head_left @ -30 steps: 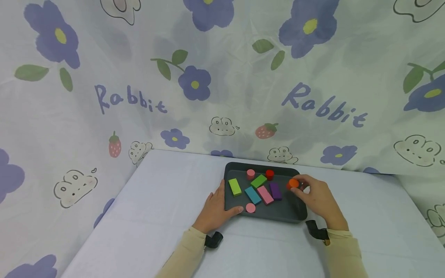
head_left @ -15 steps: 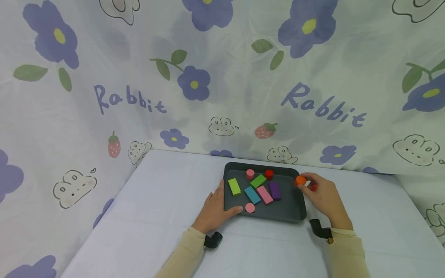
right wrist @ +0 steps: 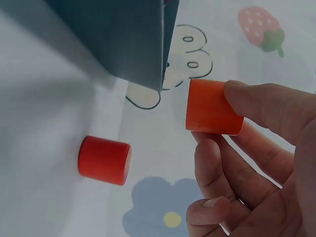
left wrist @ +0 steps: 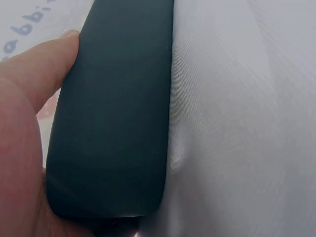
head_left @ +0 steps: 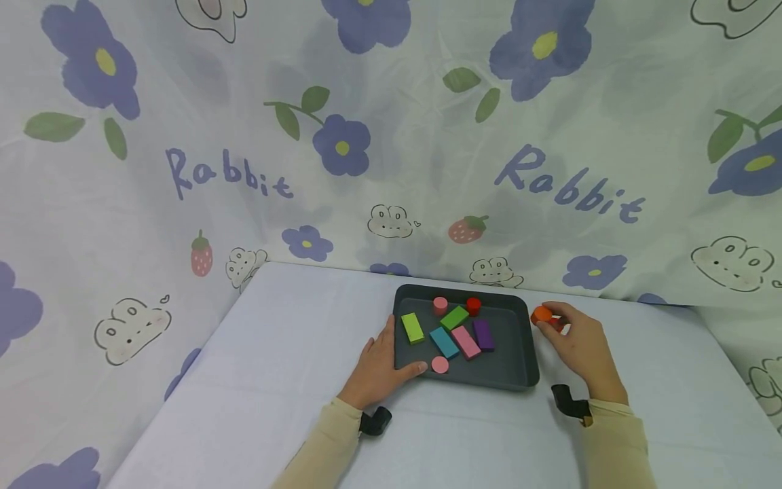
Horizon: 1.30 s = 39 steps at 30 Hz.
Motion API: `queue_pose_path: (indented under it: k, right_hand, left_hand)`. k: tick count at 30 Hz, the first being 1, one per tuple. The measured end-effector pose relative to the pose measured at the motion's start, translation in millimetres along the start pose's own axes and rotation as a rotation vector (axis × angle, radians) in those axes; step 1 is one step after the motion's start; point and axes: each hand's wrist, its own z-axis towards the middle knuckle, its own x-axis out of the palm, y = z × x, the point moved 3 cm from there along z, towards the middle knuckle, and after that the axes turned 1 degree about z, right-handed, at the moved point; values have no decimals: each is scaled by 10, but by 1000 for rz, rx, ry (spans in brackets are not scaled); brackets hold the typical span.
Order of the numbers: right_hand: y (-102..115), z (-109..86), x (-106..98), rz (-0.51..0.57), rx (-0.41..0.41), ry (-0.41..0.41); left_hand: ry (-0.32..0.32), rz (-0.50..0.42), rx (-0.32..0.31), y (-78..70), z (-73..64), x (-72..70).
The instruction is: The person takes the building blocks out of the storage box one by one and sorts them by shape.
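Note:
My right hand (head_left: 580, 343) pinches an orange cylinder block (head_left: 541, 314) between thumb and fingers, just outside the right edge of the dark grey tray (head_left: 510, 360). A red cylinder (right wrist: 104, 160) stands on the white table beside it; in the head view it is partly hidden behind the hand. My left hand (head_left: 377, 370) rests at the tray's front left corner, fingers straight along the left side and thumb on the front rim. In the left wrist view the thumb (left wrist: 59, 54) touches the tray's upper edge.
Inside the tray lie a lime block (head_left: 412, 328), a green block (head_left: 455, 318), a blue block (head_left: 444, 342), a pink block (head_left: 466, 342) and a purple block (head_left: 483, 335). Pink cylinders (head_left: 440, 365) and another red cylinder (head_left: 473, 306) are there too. A patterned cloth (head_left: 391, 136) hangs behind the table.
My right hand has carried the orange cylinder rightward, from over the tray's right side to outside the rim. The left hand and the tray have stayed in place.

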Motion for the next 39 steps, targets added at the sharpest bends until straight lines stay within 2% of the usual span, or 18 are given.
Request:
queue_pose_path:
  k: [17, 27, 34, 39]
  right_hand:
    - [-205, -19, -58, -5, 132, -40]
    - [-253, -48, -91, 7, 185, -72]
    - [-321, -43, -88, 16, 266, -91]
    - [-378, -42, -95, 10, 276, -102]
  left_hand:
    - [-3, 5, -4, 10, -11, -3]
    - [-7, -2, 4, 13, -11, 1]
    - [-5, -1, 0, 15, -11, 8]
    - [-5, -5, 1, 11, -12, 8]
